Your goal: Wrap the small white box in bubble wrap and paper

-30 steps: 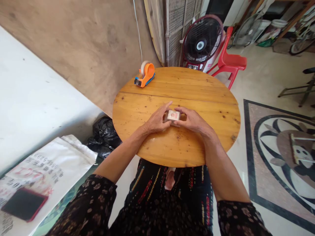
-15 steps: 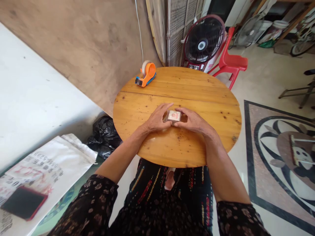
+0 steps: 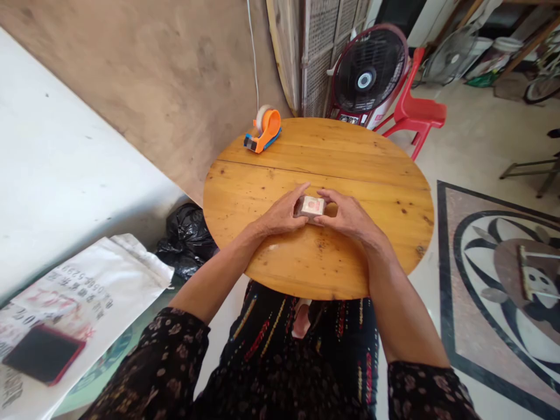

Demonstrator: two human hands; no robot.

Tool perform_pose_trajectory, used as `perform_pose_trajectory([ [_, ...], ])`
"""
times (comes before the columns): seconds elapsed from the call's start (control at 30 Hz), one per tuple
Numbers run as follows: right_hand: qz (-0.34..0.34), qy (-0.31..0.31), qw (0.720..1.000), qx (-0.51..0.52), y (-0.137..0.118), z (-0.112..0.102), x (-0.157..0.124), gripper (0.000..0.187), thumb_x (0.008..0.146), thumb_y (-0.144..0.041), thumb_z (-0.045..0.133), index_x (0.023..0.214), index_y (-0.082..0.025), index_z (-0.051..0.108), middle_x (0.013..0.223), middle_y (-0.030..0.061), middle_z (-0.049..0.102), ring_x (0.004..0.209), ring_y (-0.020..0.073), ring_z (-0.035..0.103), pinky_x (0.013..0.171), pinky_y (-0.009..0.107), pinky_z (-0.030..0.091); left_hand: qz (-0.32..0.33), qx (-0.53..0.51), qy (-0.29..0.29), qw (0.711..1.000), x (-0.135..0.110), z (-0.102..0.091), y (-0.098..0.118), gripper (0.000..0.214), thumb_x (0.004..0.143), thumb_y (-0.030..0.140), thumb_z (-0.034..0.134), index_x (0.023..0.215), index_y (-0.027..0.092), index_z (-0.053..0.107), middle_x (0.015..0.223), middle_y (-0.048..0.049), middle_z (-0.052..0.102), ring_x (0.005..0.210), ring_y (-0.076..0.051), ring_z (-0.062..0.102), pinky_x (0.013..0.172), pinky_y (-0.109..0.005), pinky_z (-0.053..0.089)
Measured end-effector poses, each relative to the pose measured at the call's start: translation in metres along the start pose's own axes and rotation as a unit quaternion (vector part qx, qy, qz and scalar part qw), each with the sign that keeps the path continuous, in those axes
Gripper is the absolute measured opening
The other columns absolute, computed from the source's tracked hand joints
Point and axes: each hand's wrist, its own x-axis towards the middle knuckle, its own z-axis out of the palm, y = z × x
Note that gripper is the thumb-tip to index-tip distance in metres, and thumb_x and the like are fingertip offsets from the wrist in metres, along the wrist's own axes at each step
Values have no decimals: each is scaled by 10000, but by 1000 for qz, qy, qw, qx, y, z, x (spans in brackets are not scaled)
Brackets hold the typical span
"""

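A small block-shaped pack, with a pale top carrying a red print and brownish sides, sits on the round wooden table. From its left side my left hand curls around it, thumb at the near edge and fingers at the far edge. My right hand does the same from the right, its thumb and forefinger at the pack's corners. A gap shows between the pack and my right palm. The pack's underside is hidden.
An orange tape dispenser stands at the table's far left edge. Beyond the table are a fan and a red chair. To the left lie a black plastic bag and a phone on a white sack.
The whole view has shifted slightly, with the scene a little further right. My hands stay around the pack, which looks turned very slightly.
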Motion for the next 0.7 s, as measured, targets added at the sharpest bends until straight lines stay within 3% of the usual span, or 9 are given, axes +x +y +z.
perform_pose_trajectory([
  [0.13,2,29,1000,9,-2,1,1,632,767,-423,734,1344,-200,605,1270,106,695,1165,330,652,1042,520,472,-3,-2,28,1000,0,1,-3,895,737,236,631,1558,159,283,1279,-120,607,1048,-219,629,894,-346,527],
  [0.33,10,-4,1000,-4,1,4,1,626,793,-415,703,1370,-199,592,1359,117,644,1230,349,614,1068,536,456,38,58,13,998,1,1,-5,796,725,231,611,1490,164,405,1440,-156,527,1299,-315,519,1123,-483,416],
  [0.5,14,-6,1000,0,1,5,0,758,762,-458,738,1445,-215,513,1456,121,565,1314,364,550,1109,565,418,64,62,23,996,3,-3,-2,794,703,219,596,1475,165,419,1388,-155,561,1257,-314,548,1090,-504,451],
  [0.6,15,-4,1000,15,-1,4,0,784,753,-463,745,1457,-228,493,1436,115,582,1306,357,558,1104,564,424,107,51,39,992,4,-5,-1,707,723,219,595,1422,190,494,1356,-128,575,1283,-296,530,1122,-503,429],
  [0.7,15,-6,1000,14,-1,4,0,775,759,-453,738,1460,-239,485,1442,109,577,1307,357,556,1102,566,423,102,60,50,992,3,-4,-2,581,755,224,607,1335,220,592,1369,-113,548,1309,-284,517,1133,-492,425],
])
